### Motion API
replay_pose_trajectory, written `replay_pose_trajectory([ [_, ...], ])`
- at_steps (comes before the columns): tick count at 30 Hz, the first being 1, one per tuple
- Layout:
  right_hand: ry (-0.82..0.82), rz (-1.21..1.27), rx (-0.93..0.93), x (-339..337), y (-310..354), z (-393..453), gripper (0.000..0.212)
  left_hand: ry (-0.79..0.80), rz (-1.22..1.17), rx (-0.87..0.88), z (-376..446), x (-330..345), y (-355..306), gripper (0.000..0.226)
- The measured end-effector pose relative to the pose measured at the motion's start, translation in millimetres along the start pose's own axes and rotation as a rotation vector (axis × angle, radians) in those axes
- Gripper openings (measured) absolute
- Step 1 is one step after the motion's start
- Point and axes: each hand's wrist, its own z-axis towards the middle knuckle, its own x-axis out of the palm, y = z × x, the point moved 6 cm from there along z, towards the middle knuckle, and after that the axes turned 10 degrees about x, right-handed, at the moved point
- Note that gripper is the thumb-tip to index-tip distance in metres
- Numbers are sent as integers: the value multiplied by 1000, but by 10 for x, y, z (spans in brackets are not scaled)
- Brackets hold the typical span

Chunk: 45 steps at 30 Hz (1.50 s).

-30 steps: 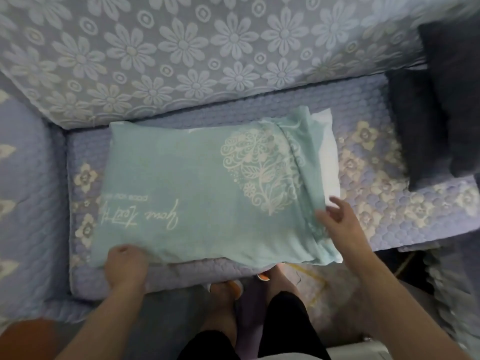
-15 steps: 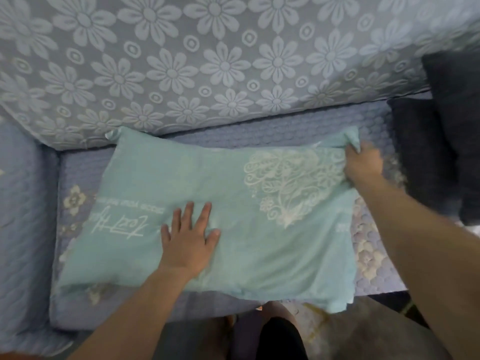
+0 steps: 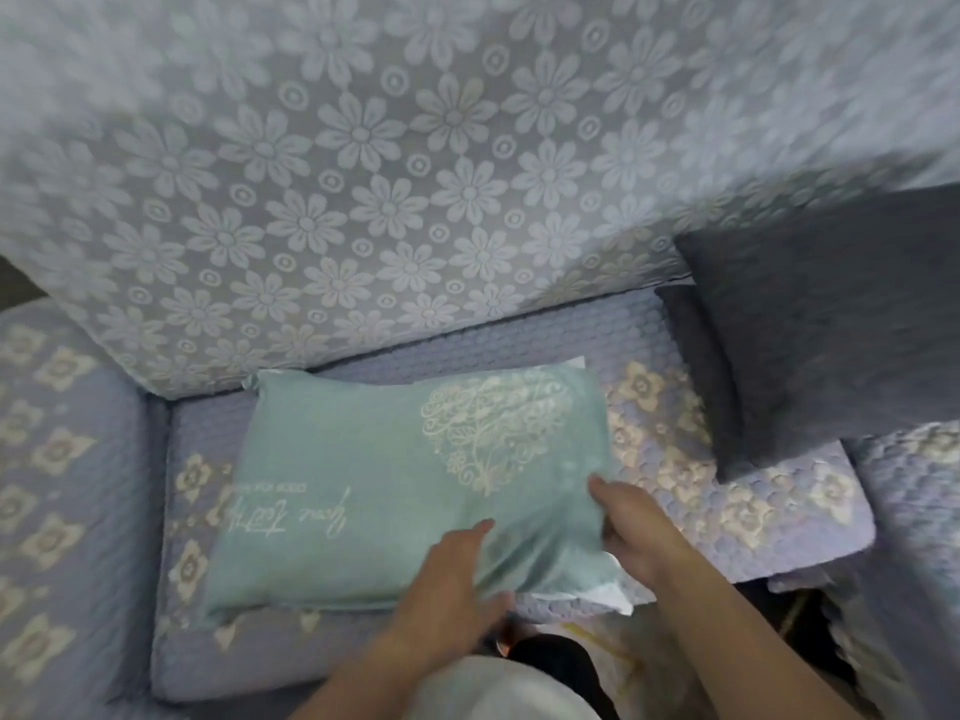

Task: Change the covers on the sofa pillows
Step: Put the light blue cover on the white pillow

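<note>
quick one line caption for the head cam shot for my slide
Both hands, left hand and right hand, work at the open end of the teal pillow cover on the sofa seat.

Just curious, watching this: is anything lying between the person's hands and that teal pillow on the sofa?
Nothing visible does. Both hands are already on the teal pillow: the left hand rests on its near edge and the right hand holds its near right corner, where the white insert pokes out.

We see both hands at the near right corner of a teal heart-printed pillow (image 3: 395, 491) on the lilac quilted sofa seat (image 3: 727, 506): left hand (image 3: 447, 579) flat, right hand (image 3: 631, 527) gripping the edge.
</note>
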Motion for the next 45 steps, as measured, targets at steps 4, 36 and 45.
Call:
replay_pose_trajectory([
  [4,130,-56,-85,568,256,-712,26,-206,-11,-47,-59,139,-754,112],
  [36,67,-926,-976,1682,713,-3477,25,-770,-304,-82,-2614,-3341,-537,30],
  [45,286,-1888,-968,2128,402,-2155,72,-133,-14,149,-2271,-1725,-1004,24],
])
